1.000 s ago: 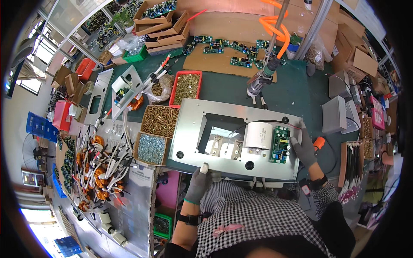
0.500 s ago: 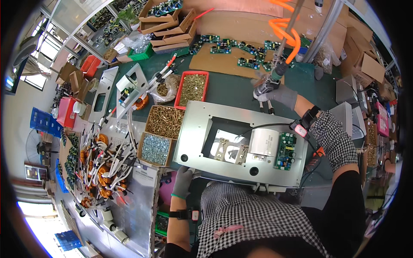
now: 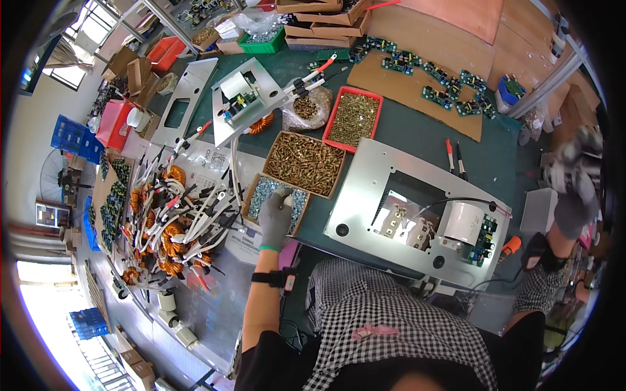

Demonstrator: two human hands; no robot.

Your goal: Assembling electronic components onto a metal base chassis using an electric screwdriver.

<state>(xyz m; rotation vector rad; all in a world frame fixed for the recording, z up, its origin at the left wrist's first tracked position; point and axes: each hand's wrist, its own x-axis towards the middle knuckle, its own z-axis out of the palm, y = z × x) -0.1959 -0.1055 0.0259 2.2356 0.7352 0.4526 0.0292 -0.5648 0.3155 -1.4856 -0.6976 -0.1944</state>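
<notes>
My left hand [image 3: 275, 218], in a grey glove, reaches into a cardboard box of small silver fasteners [image 3: 297, 207]. Its fingers are curled together; whatever they pinch is too small to make out. Far out at the right, my right hand [image 3: 575, 208], also gloved, is smeared by motion beside blurred grey shapes, so its grip cannot be read. Between the hands lies a silver metal panel [image 3: 365, 189] with a rectangular cutout. It carries a white cylindrical capacitor [image 3: 464, 221], a green circuit board [image 3: 483, 241] and a black cable.
Brass screws fill a cardboard box [image 3: 303, 163] and a red tray [image 3: 354, 118]. At left lies a heap of copper coils with white cables [image 3: 176, 234]. Several circuit boards rest on cardboard [image 3: 404, 88] at the back. Two hand tools [image 3: 456, 159] lie behind the panel.
My left hand has left the panel's near-left corner and gone into the fastener box. My right hand has swung from the orange-hosed power driver's spot behind the panel to the far right.
</notes>
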